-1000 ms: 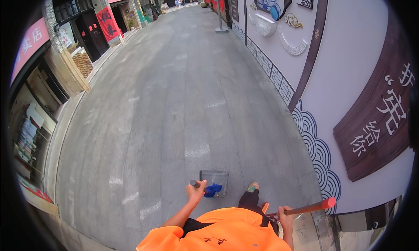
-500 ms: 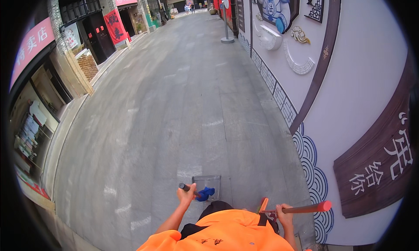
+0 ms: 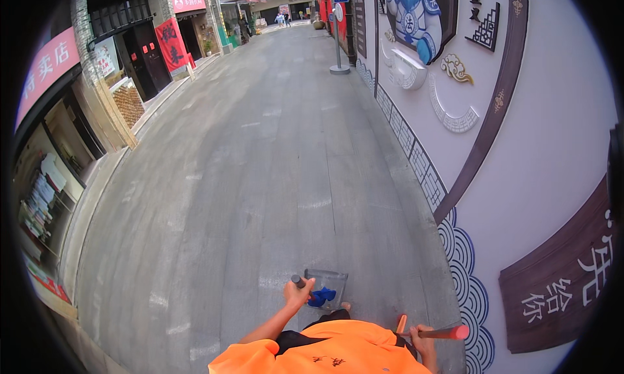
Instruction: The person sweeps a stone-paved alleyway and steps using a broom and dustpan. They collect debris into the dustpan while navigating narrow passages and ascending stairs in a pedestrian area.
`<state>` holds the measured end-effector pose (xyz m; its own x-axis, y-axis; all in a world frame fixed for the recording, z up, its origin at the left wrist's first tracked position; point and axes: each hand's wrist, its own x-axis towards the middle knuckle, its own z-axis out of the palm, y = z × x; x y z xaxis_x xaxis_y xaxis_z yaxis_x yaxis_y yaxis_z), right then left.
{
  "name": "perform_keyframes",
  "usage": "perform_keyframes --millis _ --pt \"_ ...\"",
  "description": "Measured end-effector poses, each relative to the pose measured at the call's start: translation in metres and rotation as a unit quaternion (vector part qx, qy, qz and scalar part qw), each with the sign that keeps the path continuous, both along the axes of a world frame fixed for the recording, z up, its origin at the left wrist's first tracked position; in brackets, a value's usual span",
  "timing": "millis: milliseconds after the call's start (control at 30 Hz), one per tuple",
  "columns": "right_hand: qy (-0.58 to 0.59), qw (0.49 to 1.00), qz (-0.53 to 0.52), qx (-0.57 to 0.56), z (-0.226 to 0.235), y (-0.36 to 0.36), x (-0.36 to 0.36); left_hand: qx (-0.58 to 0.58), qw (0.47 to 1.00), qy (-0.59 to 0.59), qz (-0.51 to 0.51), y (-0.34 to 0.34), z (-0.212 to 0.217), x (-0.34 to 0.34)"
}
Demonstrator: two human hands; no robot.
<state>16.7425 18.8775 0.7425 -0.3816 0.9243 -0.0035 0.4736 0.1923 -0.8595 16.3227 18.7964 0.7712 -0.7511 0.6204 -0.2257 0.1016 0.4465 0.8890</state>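
Observation:
My left hand (image 3: 299,294) is closed around the dark grip of a long-handled dustpan (image 3: 340,278), seen nearly end-on. The grey pan is low over the pavement in front of me, and I cannot tell whether it touches. A crumpled-looking blue piece (image 3: 322,298) shows at the pan, partly behind my hand. At my right side, my right hand (image 3: 422,338) wraps round the handle of a broom (image 3: 445,333), its red end pointing toward the wall. An orange part (image 3: 402,322) beside that hand looks like the broom head; its lower end is hidden by my orange top.
Grey paving (image 3: 260,172) stretches ahead. A white decorated wall (image 3: 552,127) runs close along my right, with a signpost (image 3: 339,69) farther up beside it. Shopfronts with a raised stone edge (image 3: 97,185) line the left. People (image 3: 283,20) are small in the far distance.
The dustpan and my left hand have shifted right in view. My right hand and the broom sit lower. The signpost and wall pictures appear slightly lower. Both hands keep their grips.

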Motion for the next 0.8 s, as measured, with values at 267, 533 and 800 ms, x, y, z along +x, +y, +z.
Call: perform_keyframes --millis 267,533,800 --pt "0.044 0.980 -0.121 -0.151 0.012 0.009 -0.032 -0.067 0.991 0.018 -0.115 0.067 -0.025 -0.021" --pt "0.044 0.970 -0.157 -0.181 0.014 0.016 -0.051 -0.080 0.974 0.069 -0.201 0.111 -0.061 -0.030" --pt "0.053 0.987 -0.121 -0.095 0.015 0.020 -0.058 -0.058 0.969 0.041 -0.236 0.130 -0.057 -0.030"
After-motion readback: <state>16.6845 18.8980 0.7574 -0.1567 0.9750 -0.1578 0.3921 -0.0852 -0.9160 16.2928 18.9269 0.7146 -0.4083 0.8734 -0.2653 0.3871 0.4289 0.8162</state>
